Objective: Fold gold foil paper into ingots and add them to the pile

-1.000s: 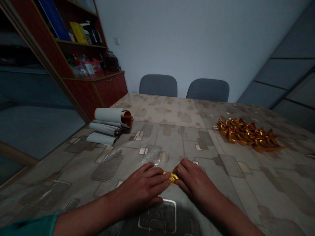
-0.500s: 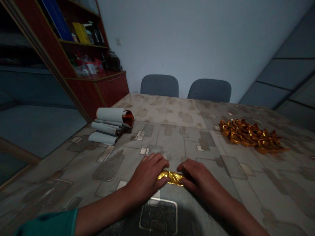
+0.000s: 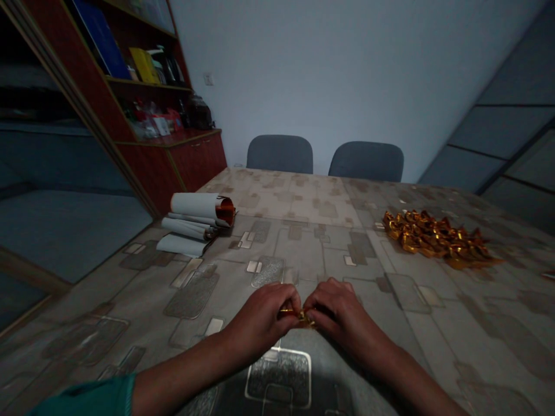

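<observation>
The bench, under a patterned cover, fills most of the lower view, with two grey chairs at its far side and a red cabinet beyond its far left corner.

On the right part of the bench lies a cluster of folded gold pieces, packed close together in a slanting band, well apart from both hands. On the left part sits a stack of rolled and folded sheets — pale on the outside, with shiny orange showing inside the open end of the top roll. It lies farther from the person than the hands do.

The two hands are at the near middle of the bench, close together, backs up. The left hand is curled, its thumb and fingers pinching the left end of a small gold foil piece. The right hand is curled too, thumb and fingertips gripping the right end.

The smallest thing is that foil piece — it lies between the fingertips of the two hands, partly hidden by them, with only its middle and a bit within the left hand's curl in sight. Its full shape cannot be told.
</observation>
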The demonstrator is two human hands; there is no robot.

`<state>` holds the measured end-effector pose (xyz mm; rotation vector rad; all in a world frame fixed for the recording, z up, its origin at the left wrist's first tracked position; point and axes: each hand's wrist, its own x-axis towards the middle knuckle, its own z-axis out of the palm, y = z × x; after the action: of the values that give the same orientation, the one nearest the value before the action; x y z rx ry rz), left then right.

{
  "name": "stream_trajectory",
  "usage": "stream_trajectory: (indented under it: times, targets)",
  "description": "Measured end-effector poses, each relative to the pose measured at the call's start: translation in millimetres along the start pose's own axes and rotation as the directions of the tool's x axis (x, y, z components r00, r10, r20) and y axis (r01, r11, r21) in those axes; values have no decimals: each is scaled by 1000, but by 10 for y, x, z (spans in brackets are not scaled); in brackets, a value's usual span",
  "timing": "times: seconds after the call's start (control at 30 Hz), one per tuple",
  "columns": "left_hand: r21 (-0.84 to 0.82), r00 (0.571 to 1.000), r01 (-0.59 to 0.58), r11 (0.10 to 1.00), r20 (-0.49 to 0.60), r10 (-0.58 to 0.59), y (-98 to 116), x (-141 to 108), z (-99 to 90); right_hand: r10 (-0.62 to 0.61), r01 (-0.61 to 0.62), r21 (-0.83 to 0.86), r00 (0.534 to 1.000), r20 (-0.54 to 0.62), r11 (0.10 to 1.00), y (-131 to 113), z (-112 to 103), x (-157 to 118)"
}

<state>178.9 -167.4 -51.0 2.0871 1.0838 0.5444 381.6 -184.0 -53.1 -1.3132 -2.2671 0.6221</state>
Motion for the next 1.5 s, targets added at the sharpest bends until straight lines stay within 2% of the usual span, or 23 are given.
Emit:
stream_trajectory:
  times: [0.13,0.23,0.37,0.5,0.6,0.73,0.8,0.87,1.13,1.2,1.27,1.33,1.4,1.43,1.5]
  targets:
    - [-84,995,12,996,-94,-20,25,0,-26,-31,35,48,996,-79,998,-40,8,-2]
    - [-148,996,13,989,-88,-26,47,7,-89,-42,50,71,993,-109,996,-83,-11,-9]
    - [-247,998,3,969,-59,-18,32,12,-153,59,-51,233,998,-26,971,-126,-129,-25]
    - [-393,992,89,915,-43,-115,13,2,-178,143,-191,470,980,137,862,-121,-223,-53]
    - [-424,992,100,900,-31,-124,5,1,-194,166,-282,574,955,246,769,-107,-171,-67]
    - [-412,997,58,909,-28,-76,0,6,-233,181,-312,739,950,255,597,-113,-75,-59]
    - [-415,997,55,908,-28,-73,3,4,-253,193,-305,780,952,238,546,-119,-68,-51]
    - [-433,997,64,899,-20,-80,6,-1,-266,187,-292,780,956,226,553,-118,-82,-48]
    - [-468,990,131,874,16,-140,22,-13,-247,85,-216,625,969,233,751,-120,-176,-69]
    - [-459,990,136,878,39,-133,48,-22,-218,67,-179,549,974,217,817,-143,-190,-74]
    - [-459,991,129,879,80,-103,77,-32,-181,72,-182,518,971,226,836,-164,-181,-80]
    - [-461,989,137,877,106,-99,98,-39,-150,113,-234,548,963,245,803,-177,-149,-86]
    - [-504,988,154,850,83,-130,104,-44,-142,160,-282,624,956,245,729,-183,-108,-89]
    - [-556,988,150,818,49,-148,101,-47,-145,181,-288,669,957,226,686,-184,-89,-89]
    - [-723,981,116,681,-26,-195,90,-55,-158,214,-272,759,961,178,592,-185,-55,-82]
